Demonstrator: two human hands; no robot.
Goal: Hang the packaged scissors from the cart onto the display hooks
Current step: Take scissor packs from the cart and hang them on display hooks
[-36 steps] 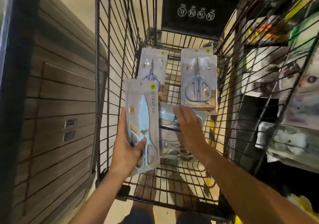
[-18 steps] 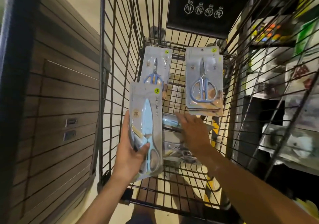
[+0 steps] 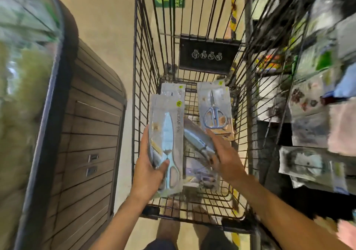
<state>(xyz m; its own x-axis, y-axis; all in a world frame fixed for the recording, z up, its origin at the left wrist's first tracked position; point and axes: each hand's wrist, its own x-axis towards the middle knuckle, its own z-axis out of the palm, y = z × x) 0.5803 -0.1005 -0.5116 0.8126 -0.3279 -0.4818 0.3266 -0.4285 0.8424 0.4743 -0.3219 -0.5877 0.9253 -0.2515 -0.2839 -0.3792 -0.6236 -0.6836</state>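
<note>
My left hand (image 3: 148,169) grips a pack of light-blue scissors (image 3: 167,143), held upright over the left side of the black wire cart (image 3: 142,87). My right hand (image 3: 223,158) reaches into the cart and closes around the edge of a tilted scissors pack (image 3: 194,136), lifting it off the pile. A pack of grey-handled scissors (image 3: 213,111) lies at the far right of the cart floor. Another pack (image 3: 173,89) lies behind the one in my left hand, mostly hidden. More packs (image 3: 200,174) lie under my right hand.
A brown slatted cabinet (image 3: 86,143) stands close to the cart's left side. On the right, display racks hold blurred packaged goods (image 3: 312,165). A black sign panel (image 3: 208,55) hangs on the cart's far end. My feet show below the cart.
The view has tilted upward and blurred. My right hand has closed on a pack from the pile and raised one edge. The left hand's pack has risen slightly.
</note>
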